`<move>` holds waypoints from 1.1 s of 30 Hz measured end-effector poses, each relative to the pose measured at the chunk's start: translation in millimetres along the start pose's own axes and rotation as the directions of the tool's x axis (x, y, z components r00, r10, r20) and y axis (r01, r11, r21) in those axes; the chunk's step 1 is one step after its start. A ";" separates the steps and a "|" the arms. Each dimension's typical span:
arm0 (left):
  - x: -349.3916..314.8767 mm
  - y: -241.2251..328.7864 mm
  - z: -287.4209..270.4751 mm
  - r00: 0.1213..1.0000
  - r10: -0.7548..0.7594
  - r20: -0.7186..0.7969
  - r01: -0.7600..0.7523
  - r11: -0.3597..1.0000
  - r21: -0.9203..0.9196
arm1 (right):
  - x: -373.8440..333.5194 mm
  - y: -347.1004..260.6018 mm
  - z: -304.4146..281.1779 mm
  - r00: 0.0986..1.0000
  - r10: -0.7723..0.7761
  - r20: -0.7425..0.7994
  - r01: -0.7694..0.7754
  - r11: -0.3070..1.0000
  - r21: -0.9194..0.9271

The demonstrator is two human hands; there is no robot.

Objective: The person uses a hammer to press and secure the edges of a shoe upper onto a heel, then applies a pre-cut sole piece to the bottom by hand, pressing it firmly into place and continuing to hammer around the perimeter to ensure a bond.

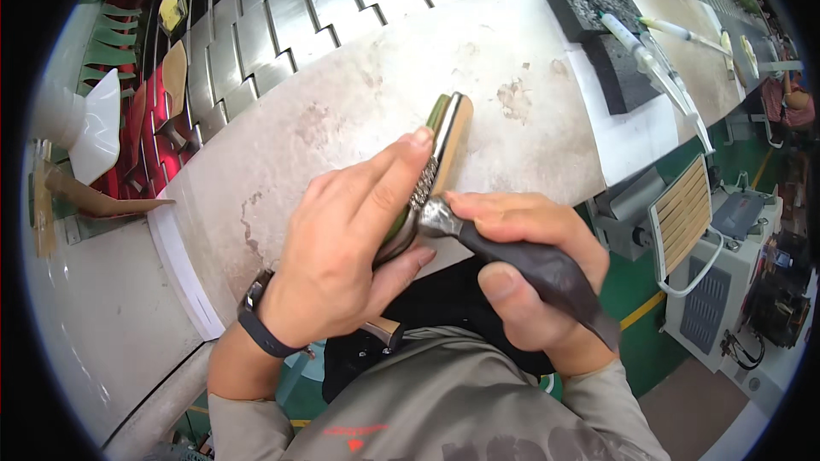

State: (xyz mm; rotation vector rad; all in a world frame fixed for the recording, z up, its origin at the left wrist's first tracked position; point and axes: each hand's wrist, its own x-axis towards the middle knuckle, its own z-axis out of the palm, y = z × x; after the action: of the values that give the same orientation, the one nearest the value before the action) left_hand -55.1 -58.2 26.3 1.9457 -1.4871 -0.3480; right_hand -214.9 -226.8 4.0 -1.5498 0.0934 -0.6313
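My left hand (342, 222) is closed around a shoe (453, 141) with a green edge, a tan sole and a glittering band across it. The shoe is tilted on its side, its narrow end toward the far side. My fingers cover much of it. A brown heel-like piece (384, 331) shows below my left wrist; whether it belongs to the shoe I cannot tell. My right hand (542, 269) grips a dark-handled tool (534, 265) with a rounded metal head (439, 217). That head rests against or very close to the shoe's sole side, by the left fingertips.
A pale, stained worktable (359, 102) lies beneath. Beyond it runs a metal slat conveyor (299, 17). At right, several syringes lean on a black foam block (594, 8) over white paper (632, 145). A machine (713, 273) stands far right; red shoe parts (154, 128) lie left.
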 end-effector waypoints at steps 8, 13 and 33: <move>-1.2 -2.7 -5.0 0.997 -0.033 0.069 0.031 0.999 0.026 | 48.6 -20.3 -23.0 0.965 0.210 0.157 -0.190 0.972 -0.136; 0.2 -2.9 -5.5 0.996 -0.044 0.076 0.042 0.999 0.022 | 73.5 -19.8 -29.5 0.948 0.296 0.114 -0.274 0.946 -0.175; -12.7 -5.7 0.9 0.998 -0.008 -0.059 0.009 1.000 0.011 | 2.1 -31.4 25.5 0.946 -0.138 0.293 0.271 0.832 -0.483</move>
State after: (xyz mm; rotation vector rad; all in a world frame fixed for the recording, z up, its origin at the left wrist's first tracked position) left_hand -55.3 -45.9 19.8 1.9549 -1.4461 -0.2838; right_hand -211.9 -201.7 35.6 -2.1787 -0.1064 -0.6042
